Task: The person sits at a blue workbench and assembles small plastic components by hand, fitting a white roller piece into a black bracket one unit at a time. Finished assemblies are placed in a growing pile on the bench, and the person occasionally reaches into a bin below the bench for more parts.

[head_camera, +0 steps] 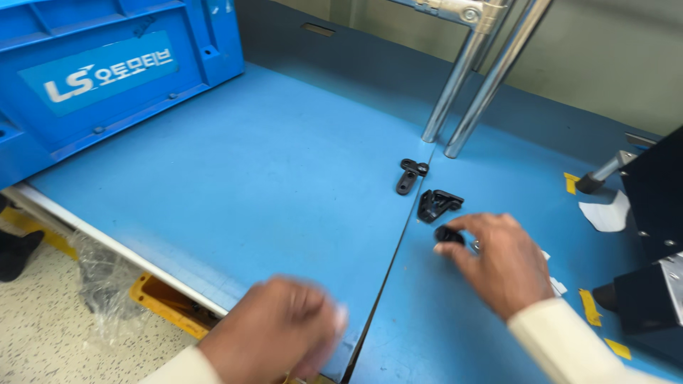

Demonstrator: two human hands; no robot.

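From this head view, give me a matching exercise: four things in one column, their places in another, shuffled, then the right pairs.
Things:
1. blue crate
2. metal poles
3. right hand
4. left hand

Places:
A. bottom edge, blurred
B. far left on the table
C. fingers on a small black part
D. standing upright at the back

Pairs: 1-B, 2-D, 3-C, 4-A

Right hand (501,263) pinching, left hand (281,331) blurred

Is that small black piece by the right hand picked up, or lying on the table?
Cannot tell for sure. The right hand pinches the small black piece between thumb and forefinger, right at the blue table.
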